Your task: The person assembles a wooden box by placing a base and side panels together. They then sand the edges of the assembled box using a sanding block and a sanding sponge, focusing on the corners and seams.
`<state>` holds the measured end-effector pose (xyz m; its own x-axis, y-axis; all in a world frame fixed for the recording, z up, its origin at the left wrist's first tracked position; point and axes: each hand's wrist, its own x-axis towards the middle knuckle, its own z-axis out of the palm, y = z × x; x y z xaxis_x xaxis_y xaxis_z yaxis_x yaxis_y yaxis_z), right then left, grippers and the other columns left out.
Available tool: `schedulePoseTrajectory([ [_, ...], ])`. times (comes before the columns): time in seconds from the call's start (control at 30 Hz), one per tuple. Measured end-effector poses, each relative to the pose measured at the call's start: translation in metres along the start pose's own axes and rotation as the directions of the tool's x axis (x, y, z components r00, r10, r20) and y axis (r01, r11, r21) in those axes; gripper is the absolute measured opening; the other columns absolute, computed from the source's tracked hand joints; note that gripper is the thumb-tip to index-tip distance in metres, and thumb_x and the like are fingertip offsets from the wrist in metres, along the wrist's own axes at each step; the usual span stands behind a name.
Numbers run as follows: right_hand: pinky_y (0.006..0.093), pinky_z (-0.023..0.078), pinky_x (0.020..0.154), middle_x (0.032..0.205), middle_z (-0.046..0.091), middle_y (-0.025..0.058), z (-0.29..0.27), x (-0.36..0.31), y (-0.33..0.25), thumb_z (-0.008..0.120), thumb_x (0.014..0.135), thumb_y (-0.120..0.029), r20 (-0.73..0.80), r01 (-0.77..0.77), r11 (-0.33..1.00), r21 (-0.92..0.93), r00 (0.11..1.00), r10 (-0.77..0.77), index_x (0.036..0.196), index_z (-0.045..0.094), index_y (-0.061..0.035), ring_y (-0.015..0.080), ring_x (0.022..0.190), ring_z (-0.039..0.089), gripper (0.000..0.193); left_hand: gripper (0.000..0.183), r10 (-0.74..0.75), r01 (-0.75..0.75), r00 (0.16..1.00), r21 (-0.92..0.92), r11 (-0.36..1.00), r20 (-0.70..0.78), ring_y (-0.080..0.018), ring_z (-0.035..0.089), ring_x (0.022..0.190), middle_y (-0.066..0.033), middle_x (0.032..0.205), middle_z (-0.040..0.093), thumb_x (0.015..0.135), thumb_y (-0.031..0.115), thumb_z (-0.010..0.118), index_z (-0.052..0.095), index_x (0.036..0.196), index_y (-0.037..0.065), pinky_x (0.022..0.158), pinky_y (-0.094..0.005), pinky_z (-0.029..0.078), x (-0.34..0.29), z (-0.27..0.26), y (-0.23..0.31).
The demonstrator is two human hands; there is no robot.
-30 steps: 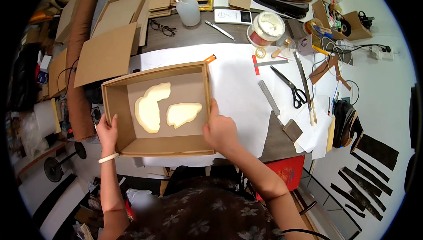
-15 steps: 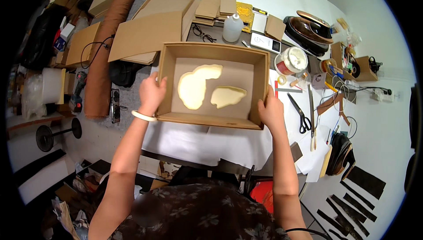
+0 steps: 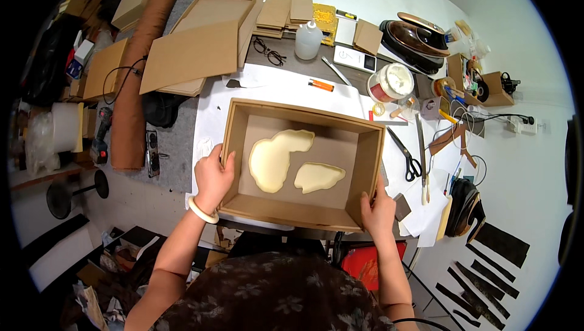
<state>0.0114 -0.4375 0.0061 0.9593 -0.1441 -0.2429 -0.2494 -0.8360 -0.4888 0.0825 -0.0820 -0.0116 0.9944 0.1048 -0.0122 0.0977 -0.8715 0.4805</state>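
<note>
An open brown cardboard box [image 3: 304, 218] is held between my two hands over the near part of the white-covered table. Its floor has two irregular cream-coloured shapes with raised edges: a larger curved one [image 3: 271, 164] on the left and a smaller one [image 3: 319, 177] on the right. My left hand [image 3: 214, 176] grips the left wall, thumb over the rim, and a pale bangle circles that wrist. On the opposite side, my right hand [image 3: 378, 212] clasps the right wall near its front corner. Fingers under or behind the walls are partly hidden.
Beyond the box lie an orange-handled cutter [image 3: 321, 85], a white squeeze bottle [image 3: 309, 40], glasses [image 3: 269, 52] and a white tub [image 3: 391, 83]. Black scissors [image 3: 406, 156] rest to the right. Cardboard sheets [image 3: 191, 57] and a brown fabric roll [image 3: 135, 100] are at the left.
Both hands have brought the box nearer to me, turning it slightly clockwise. The cutter and more of the white table covering now show beyond its far edge.
</note>
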Motion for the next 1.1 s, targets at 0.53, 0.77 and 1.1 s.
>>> schedulePoseTrajectory([
  [0.53,0.0512,0.051,0.069,0.079,0.065,0.0274,0.055,0.009,0.007,0.060,0.079,-0.022,0.256,-0.030,0.999,0.021,0.966,0.023,0.141,0.028,-0.0070,0.0461,0.076,0.063,0.071,0.027,-0.375,0.368,0.926,-0.325,0.871,0.044,-0.0240,0.066,0.077,-0.0160,0.088,0.069,0.092,0.013,0.054,0.059,0.115,-0.002,0.069,-0.0319,0.052,-0.091,0.048,-0.200],
  [0.77,0.0303,0.051,0.068,0.093,0.069,0.0111,0.064,0.010,0.035,0.063,0.075,-0.001,0.308,-0.178,0.892,0.416,0.950,0.046,0.135,0.045,-0.0111,0.0199,0.076,0.067,0.064,0.076,-0.109,0.030,0.954,0.272,0.962,0.280,-0.0374,0.013,0.142,-0.0225,0.154,0.011,0.085,0.019,0.058,0.019,0.148,0.006,0.112,-0.0537,0.017,-0.123,0.105,-0.205],
  [1.1,0.0209,0.045,0.056,0.092,0.066,0.0043,0.001,-0.009,0.029,0.058,0.074,0.009,0.332,-0.295,0.781,0.550,0.936,0.119,0.126,0.052,-0.0033,0.0081,0.068,0.059,0.054,0.087,-0.251,0.125,0.911,0.363,0.923,0.327,-0.0361,0.010,0.143,-0.0231,0.154,0.009,0.087,0.048,0.057,0.015,0.149,0.003,0.112,-0.0558,0.013,-0.160,0.089,-0.182],
])
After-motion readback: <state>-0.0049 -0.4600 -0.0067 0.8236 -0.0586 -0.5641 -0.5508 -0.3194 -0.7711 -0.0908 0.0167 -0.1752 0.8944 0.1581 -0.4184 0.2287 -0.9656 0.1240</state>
